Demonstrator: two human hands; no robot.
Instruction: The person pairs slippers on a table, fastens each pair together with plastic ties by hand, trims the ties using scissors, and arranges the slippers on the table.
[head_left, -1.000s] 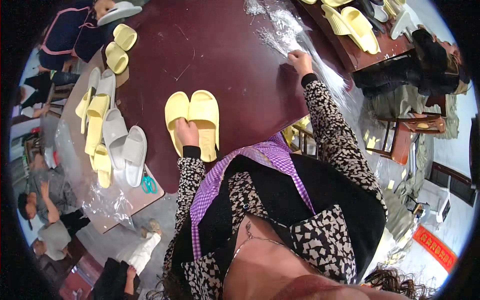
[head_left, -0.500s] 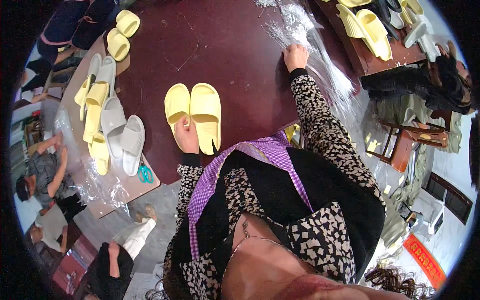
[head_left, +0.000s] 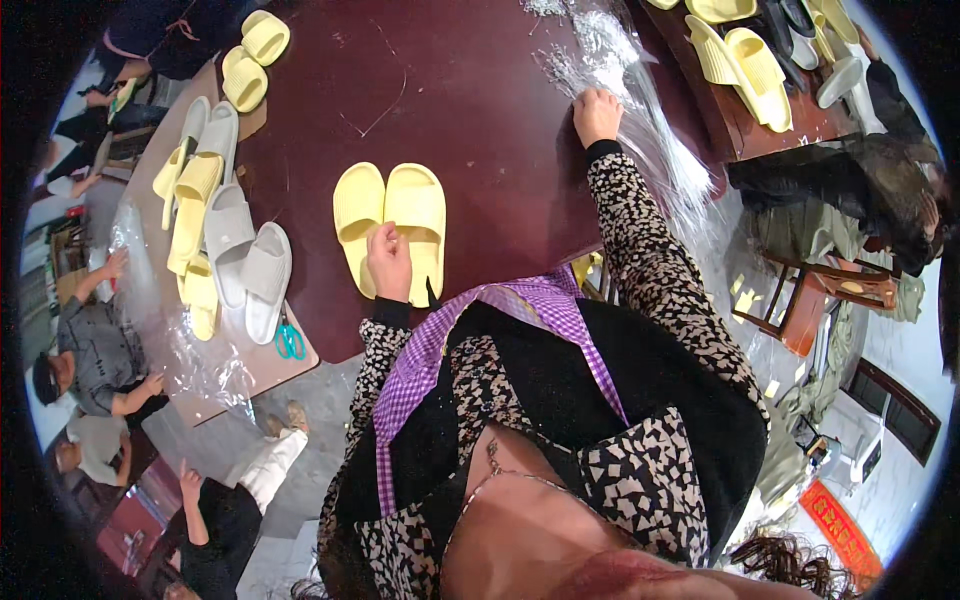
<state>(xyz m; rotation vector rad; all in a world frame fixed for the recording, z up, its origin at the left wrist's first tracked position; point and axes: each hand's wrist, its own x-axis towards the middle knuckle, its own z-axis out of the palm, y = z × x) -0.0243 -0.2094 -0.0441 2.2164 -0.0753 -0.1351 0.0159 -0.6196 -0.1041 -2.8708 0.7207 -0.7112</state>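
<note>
While my left hand (head_left: 388,262) presses down on the yellow slipper pair (head_left: 392,228), fingers together and curled over the seam between the two slippers, my right hand (head_left: 597,115) is stretched far off to the right of the pair, fingertips bent onto the clear plastic bags (head_left: 640,120). I cannot tell whether those fingers pinch one sheet or only rest on the heap.

Judging from that, several thin bags could cling together and come up at once, or the heap could slide off the table edge just beyond it. With my reach so wide, the pair could also skew under my left palm.

The pair lies on a dark red table (head_left: 480,90), near its front edge. Left of the pair sit more yellow and grey slippers (head_left: 225,240) and teal scissors (head_left: 289,340); further left, other people sit low on the floor.
</note>
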